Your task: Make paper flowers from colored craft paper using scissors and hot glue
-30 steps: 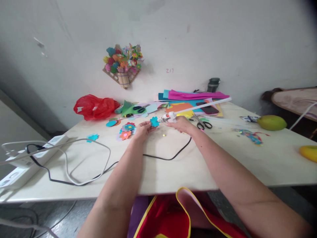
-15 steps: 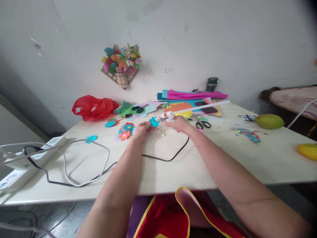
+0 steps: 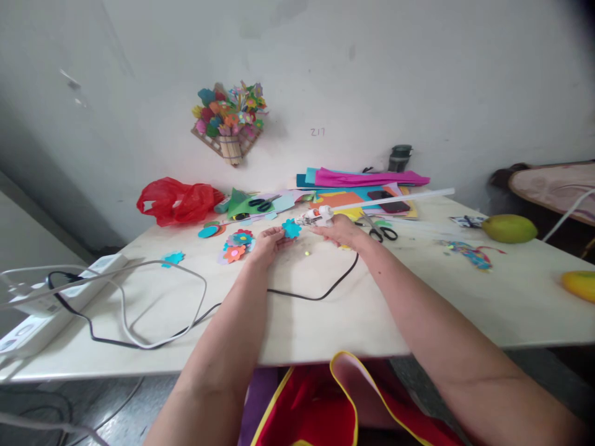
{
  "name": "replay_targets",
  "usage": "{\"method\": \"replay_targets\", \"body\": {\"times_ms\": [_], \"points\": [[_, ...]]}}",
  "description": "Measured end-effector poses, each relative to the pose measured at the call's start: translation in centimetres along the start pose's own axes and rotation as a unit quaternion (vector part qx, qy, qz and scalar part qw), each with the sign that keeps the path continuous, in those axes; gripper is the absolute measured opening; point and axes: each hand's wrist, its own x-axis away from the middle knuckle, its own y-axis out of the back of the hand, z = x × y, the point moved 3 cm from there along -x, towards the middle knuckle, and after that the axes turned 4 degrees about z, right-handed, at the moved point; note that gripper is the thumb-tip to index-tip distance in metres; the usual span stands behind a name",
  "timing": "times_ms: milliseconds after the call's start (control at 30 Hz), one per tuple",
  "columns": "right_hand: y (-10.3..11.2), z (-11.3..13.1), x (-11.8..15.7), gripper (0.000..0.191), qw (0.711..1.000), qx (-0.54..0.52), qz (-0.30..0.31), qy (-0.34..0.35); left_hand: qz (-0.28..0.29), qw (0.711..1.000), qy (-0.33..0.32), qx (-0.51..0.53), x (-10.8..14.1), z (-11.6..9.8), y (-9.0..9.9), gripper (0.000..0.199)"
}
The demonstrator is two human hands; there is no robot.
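Between the fingertips of my left hand (image 3: 271,243) is a blue paper flower (image 3: 292,228), held up by its left edge. My right hand (image 3: 341,231) is wrapped round a white hot glue gun (image 3: 324,214) with a long glue stick (image 3: 400,199) sticking out of its back. The gun's nozzle points left, close to the flower; whether they touch I cannot tell. Left of my left hand lies a pile of paper flowers (image 3: 236,248), with another blue flower (image 3: 173,259) farther left. A tiny yellow-green piece (image 3: 307,253) lies on the table between my hands.
A black cord (image 3: 316,299) and a white cable (image 3: 204,288) cross the table from a power strip (image 3: 88,291). Scissors (image 3: 385,234) lie beside my right hand. Behind are a red plastic bag (image 3: 179,201), coloured paper (image 3: 341,201) and a phone (image 3: 388,201). A mango (image 3: 509,228) sits at right.
My right hand and the glue gun have shifted slightly right, and the glue stick's free end has swung right. My left hand still holds the blue flower in nearly the same place.
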Motion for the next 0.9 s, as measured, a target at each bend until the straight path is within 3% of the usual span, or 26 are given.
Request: {"method": "replay_targets", "body": {"times_ms": [300,900], "points": [[0.06,0.26,-0.02,0.036,0.996,0.088,-0.009,0.008,-0.012,1.000,-0.003,0.003,-0.11,0.07,0.10,0.010],[0.14,0.98,0.15,0.033,0.986,0.167,-0.003,0.009,-0.018,1.000,-0.016,0.001,-0.35,0.22,0.39,0.009]]}}
